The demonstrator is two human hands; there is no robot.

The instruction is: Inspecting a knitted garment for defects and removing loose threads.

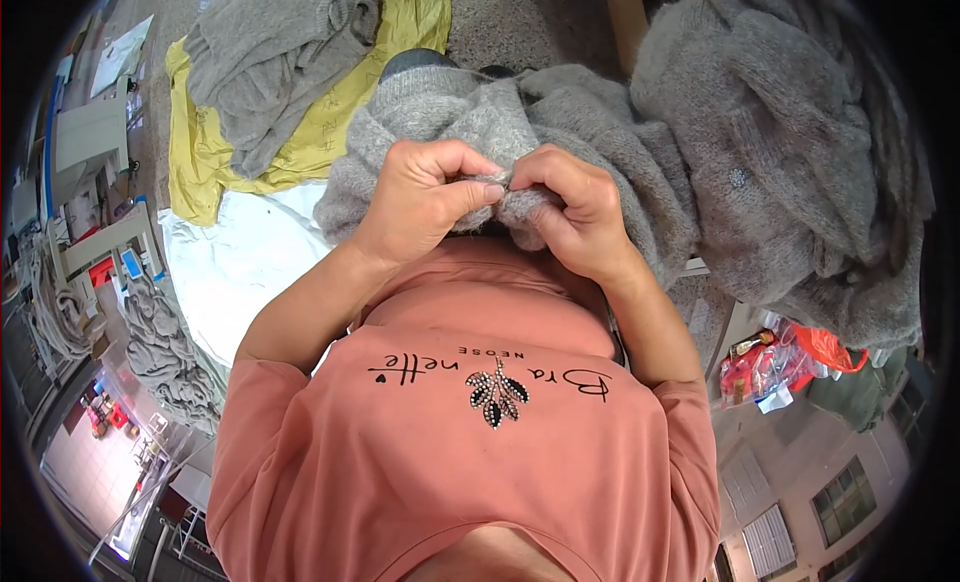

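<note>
A fuzzy grey knit garment (450, 117) lies bunched across my lap. My left hand (420, 197) pinches a bit of its fabric between thumb and forefinger. Close against it, my right hand (575, 212) is closed on a folded part of the same knit, with its thumb and forefinger at the pinched spot. The two sets of fingertips almost touch. Whether a needle or thread is between them is too small to make out.
To the right rises a large heap of grey knitwear (770, 152) bearing a small sparkly ornament (738, 177). Folded grey knits (270, 57) rest on a yellow sheet (195, 177) at far left, beside a white sheet (240, 272). Plastic bags (790, 357) lie at right.
</note>
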